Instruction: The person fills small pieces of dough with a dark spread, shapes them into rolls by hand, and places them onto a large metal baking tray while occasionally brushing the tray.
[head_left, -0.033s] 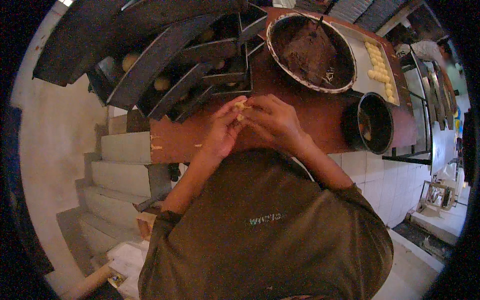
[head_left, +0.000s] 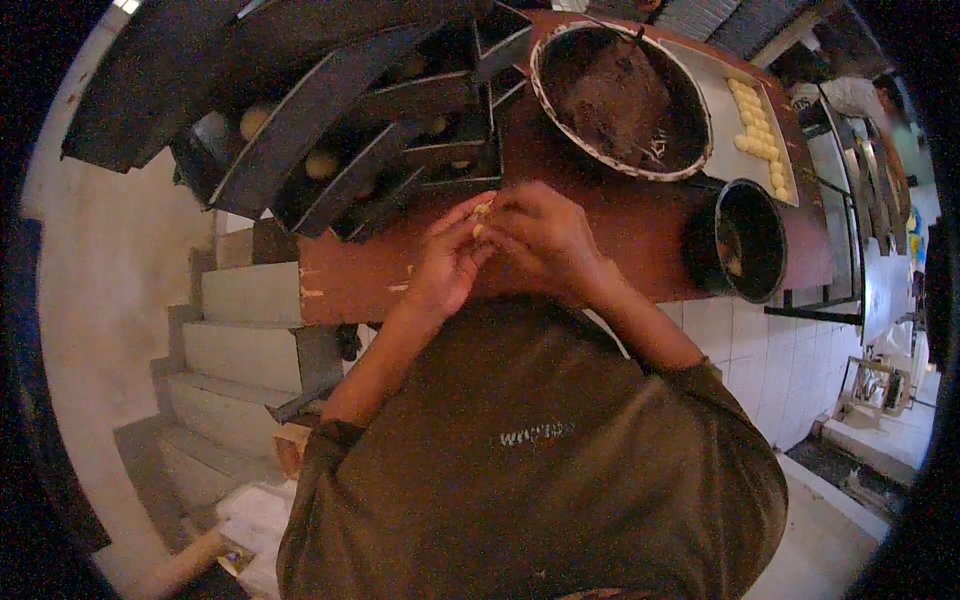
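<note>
My left hand [head_left: 445, 265] and my right hand [head_left: 545, 235] meet above the near edge of the reddish-brown table [head_left: 355, 290], pinching a small pale yellow piece, apparently dough [head_left: 481, 229], mostly hidden by the fingers. Just beyond them stands a cluster of dark metal moulds [head_left: 410, 155] with round balls in some compartments. To their upper right is a large basin [head_left: 615, 105] of dark brown mass. Right of my hands sits a black bucket [head_left: 750, 242], and behind it a tray [head_left: 787, 189] holds rows of several pale dough balls.
Pale concrete steps [head_left: 245, 360] descend at the left. At the far right another person [head_left: 850, 100] is by a metal rack [head_left: 865, 200]. What looks like another person's forearm [head_left: 185, 560] shows at the lower-left edge, and a tiled surface [head_left: 740, 360] lies below the table's right part.
My right hand and its fingers have shifted slightly upward over the pale piece. The forearm-like shape at lower left is a little lower and more blurred.
</note>
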